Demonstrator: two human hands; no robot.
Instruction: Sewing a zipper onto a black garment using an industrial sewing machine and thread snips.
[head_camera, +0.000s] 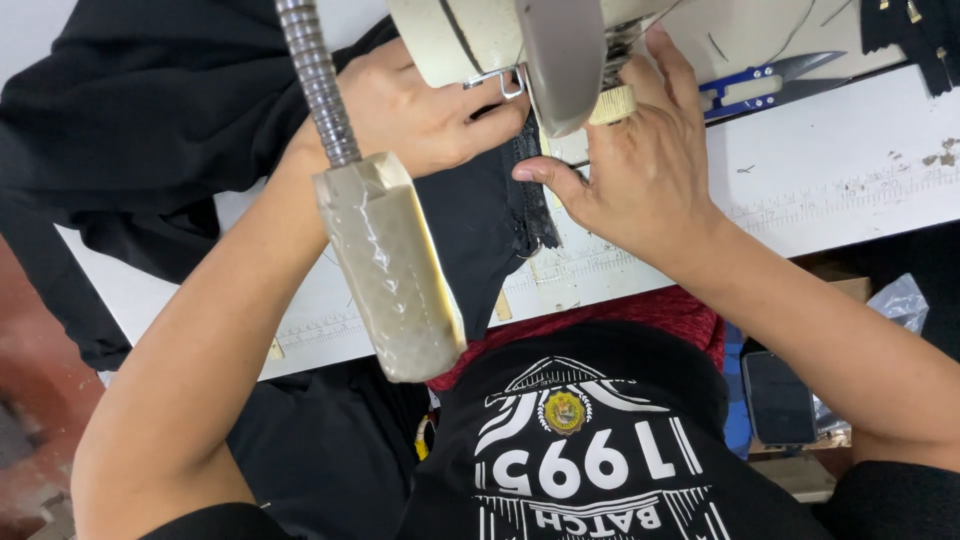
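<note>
A black fabric piece (480, 230) lies on the white sewing table (850, 170) and runs under the cream sewing machine head (500, 40). My left hand (420, 105) presses flat on the fabric just left of the machine's foot, fingers curled toward it. My right hand (640, 160) rests on the table right of the foot, thumb pinching the fabric's frayed edge (535, 210), fingers stretched toward the needle area. The needle itself is hidden by the machine head.
A taped lamp head on a flexible metal neck (385, 260) hangs in front of the view. Blue-handled thread snips (760, 85) lie at the back right. More black cloth (140, 110) is piled at left. A dark phone (778, 398) sits low at right.
</note>
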